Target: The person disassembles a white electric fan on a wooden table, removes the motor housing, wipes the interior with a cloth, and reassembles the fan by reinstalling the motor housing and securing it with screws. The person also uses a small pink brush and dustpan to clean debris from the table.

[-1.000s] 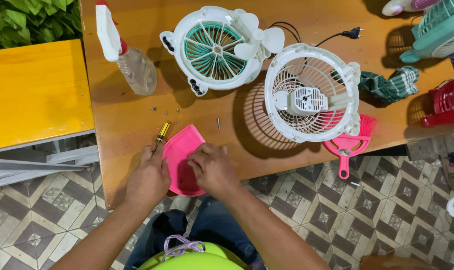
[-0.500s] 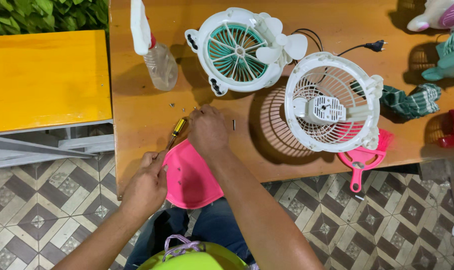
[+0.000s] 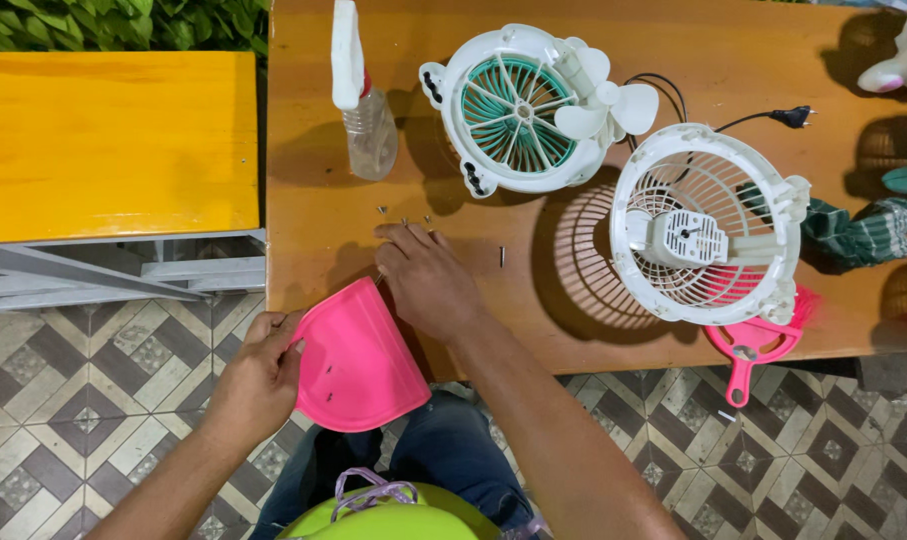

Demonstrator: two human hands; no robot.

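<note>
while the left hand [image 3: 258,375] grips the pink cover [image 3: 358,360] by its left edge, thumb on top and fingers curled under, the cover hangs past the table's near edge over the person's lap. its top corner sits just below the table edge. 2 small dark specks lie on its face, too small to tell what they are.

right hand [image 3: 428,280] lies palm down on the table [image 3: 303,150], fingers stretched forward and close together, tips at a cluster of small screws [image 3: 403,217]. cannot tell whether it pinches one. 1 more screw [image 3: 502,256] lies apart, right of the hand.

spray bottle [image 3: 358,95] lies on the table beyond the screws, white trigger head pointing away from the person. right of it, a white fan housing with green grille [image 3: 518,110], white blade [image 3: 608,100] resting on its right rim. further right, a white fan guard [image 3: 708,225] with the motor block in the middle, tilted, casting a ribbed shadow on the table. under its lower right edge, a pink part with handle [image 3: 748,350] sticks out past the table edge. black cord with plug [image 3: 788,117] runs behind the guard. green checked cloth [image 3: 858,232] at the right edge.

yellow bench [image 3: 113,140] stands left of the table, plants behind it. patterned tile floor [image 3: 73,400] below.
</note>
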